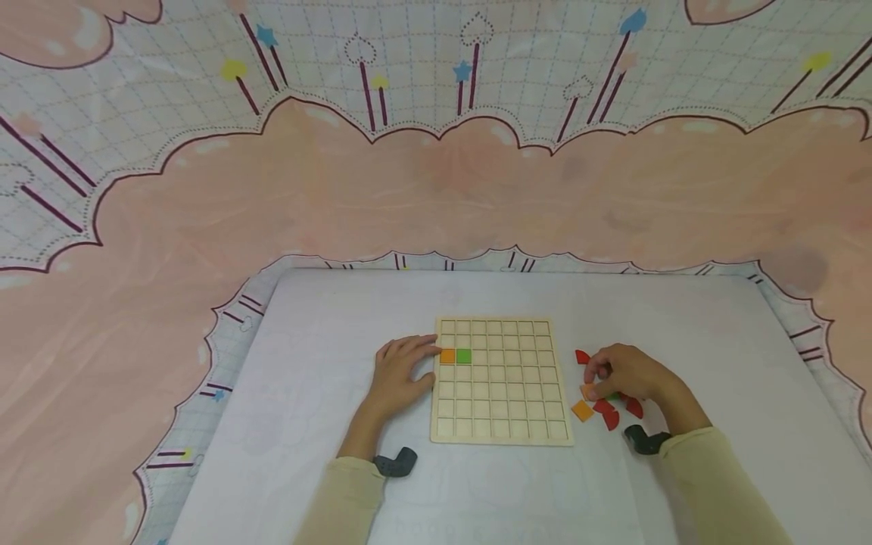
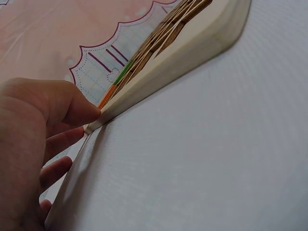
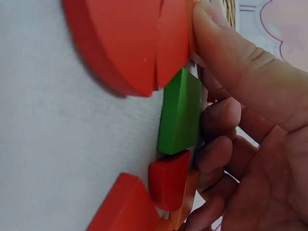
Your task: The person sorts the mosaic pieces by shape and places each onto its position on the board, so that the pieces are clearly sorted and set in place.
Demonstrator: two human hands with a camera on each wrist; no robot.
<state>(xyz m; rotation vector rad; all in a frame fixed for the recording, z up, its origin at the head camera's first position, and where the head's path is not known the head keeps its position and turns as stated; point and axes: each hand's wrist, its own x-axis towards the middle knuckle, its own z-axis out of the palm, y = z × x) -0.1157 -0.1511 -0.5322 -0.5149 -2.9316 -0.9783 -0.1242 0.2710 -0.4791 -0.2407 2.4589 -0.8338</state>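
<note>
A square wooden grid board (image 1: 502,433) lies flat, with an orange square tile (image 1: 447,356) and a green square tile (image 1: 464,356) side by side in its left cells. My left hand (image 1: 400,372) rests at the board's left edge, thumb and fingertips touching the rim (image 2: 144,91), fingers loosely extended. Right of the board, my right hand (image 1: 628,371) is over a small pile of pieces. Its thumb (image 3: 226,53) and index finger pinch an orange square tile (image 1: 587,392). Around it lie red rounded pieces (image 1: 634,408), a green piece (image 3: 180,113) partly under the hand and another orange tile (image 1: 582,411).
A white table surface (image 1: 327,318) lies under everything. One red piece (image 1: 582,356) sits apart, beyond the pile. Dark wrist devices (image 1: 397,462) are on both wrists. A patterned pink cloth (image 1: 443,197) stands behind the table.
</note>
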